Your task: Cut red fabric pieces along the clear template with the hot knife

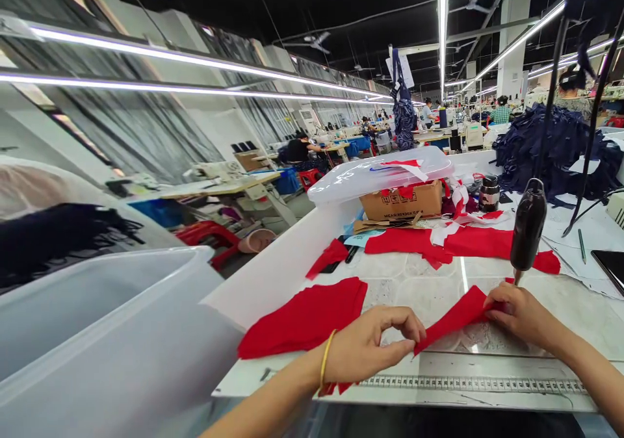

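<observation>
A narrow red fabric piece [455,318] stretches between my two hands over the work table. My left hand [373,340], with a yellow bangle at the wrist, pinches its near left end. At the far right end, my right hand [519,314] grips the cloth close under the tip of a black hanging tool [528,230]. Left of my left hand lies a larger stack of red fabric [305,318]. A bit of red cloth also shows below my left wrist. A measuring tape [458,384] runs along the table's near edge.
Red strips [480,242] lie farther back, before a cardboard box [404,203] topped by a clear plastic lid [380,171]. A dark jar [489,194] and a navy strip pile [550,145] stand behind. Left is a large plastic bin [112,334]; a phone-like black device [611,268] lies right.
</observation>
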Available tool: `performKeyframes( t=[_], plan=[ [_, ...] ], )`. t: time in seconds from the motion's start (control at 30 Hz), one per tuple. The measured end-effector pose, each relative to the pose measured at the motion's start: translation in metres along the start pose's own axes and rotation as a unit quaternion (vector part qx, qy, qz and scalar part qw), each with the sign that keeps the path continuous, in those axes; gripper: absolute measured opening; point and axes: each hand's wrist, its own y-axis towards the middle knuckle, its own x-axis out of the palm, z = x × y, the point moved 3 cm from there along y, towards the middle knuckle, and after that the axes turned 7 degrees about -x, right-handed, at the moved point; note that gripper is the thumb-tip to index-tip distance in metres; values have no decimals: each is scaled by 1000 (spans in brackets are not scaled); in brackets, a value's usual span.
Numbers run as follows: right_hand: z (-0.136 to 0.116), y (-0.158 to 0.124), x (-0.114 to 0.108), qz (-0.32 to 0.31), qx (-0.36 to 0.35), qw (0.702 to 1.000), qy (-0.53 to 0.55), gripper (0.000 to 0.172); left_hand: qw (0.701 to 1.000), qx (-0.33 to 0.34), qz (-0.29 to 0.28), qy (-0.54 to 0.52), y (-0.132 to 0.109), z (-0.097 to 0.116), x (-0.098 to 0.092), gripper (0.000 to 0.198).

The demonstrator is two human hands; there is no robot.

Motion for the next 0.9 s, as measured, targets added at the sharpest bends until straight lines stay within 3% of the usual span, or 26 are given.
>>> performKeyframes(
  t=[0.07, 0.2, 0.33, 0.47, 0.53, 0.67, 0.8, 0.9],
  plan=[
    [-11, -14, -12, -42, 47, 997, 44, 13, 997, -43, -11, -61, -10, -5, -12, 23],
    [-19, -34, -35, -78, 119, 983, 113, 40, 987, -84, 14, -136, -10, -23, -27, 30],
    [1, -34, -40, -28, 154, 982, 106, 46, 990, -118, 73, 26, 24, -53, -26, 26],
    [31, -28, -30, 27, 160, 986, -43, 25, 979, -116, 127, 106, 64, -84, -22, 13],
    [42, -27, -27, 69, 142, 980, -119, 16, 970, -101, 162, 148, 75, -93, -23, 7],
    [58, -33, -27, 153, 89, 960, -215, 21, 951, -44, 216, 218, 74, -93, -13, 10],
    [59, -49, -32, 240, 22, 947, -214, 24, 938, 50, 205, 275, 57, -88, 16, 24],
    [53, -60, -32, 228, -3, 955, -187, 25, 916, 103, 204, 330, 47, -93, 32, 31]
  ],
)
